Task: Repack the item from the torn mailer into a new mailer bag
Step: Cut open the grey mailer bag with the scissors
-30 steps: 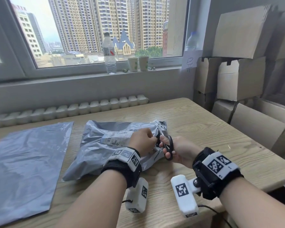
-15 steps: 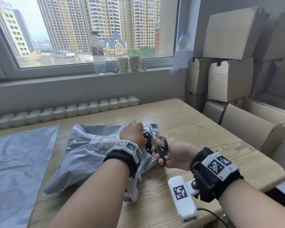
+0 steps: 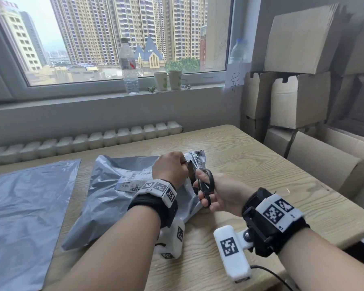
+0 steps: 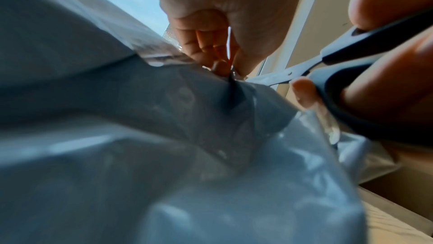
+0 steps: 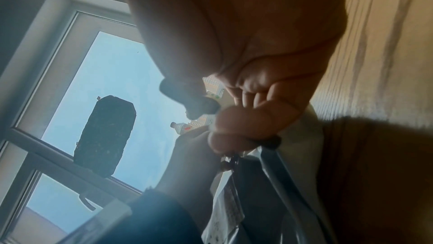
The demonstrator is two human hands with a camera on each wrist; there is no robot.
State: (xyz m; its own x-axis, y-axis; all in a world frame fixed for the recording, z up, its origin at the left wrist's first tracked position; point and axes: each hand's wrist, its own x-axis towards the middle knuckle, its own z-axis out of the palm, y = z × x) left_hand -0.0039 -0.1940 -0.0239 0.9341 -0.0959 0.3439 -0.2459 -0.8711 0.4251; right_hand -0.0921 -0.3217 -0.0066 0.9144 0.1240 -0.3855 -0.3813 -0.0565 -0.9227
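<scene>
Two hands are working at the filled grey mailer (image 3: 113, 198) lying mid-table (image 3: 250, 160): left hand (image 3: 170, 166) is pinching its far right edge. Right hand (image 3: 225, 194), fingers curled through the handles, is gripping black scissors (image 3: 207, 185), blades at that pinched edge. Flat new mailer (image 3: 23, 211) is lying at left.

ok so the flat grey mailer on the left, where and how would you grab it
Probably by its near right edge, coming from the right. The new mailer lies flat on the table, so pinch a thin edge. The left hand pinches the torn mailer and the right hand grips the scissors, so free one first.
</scene>
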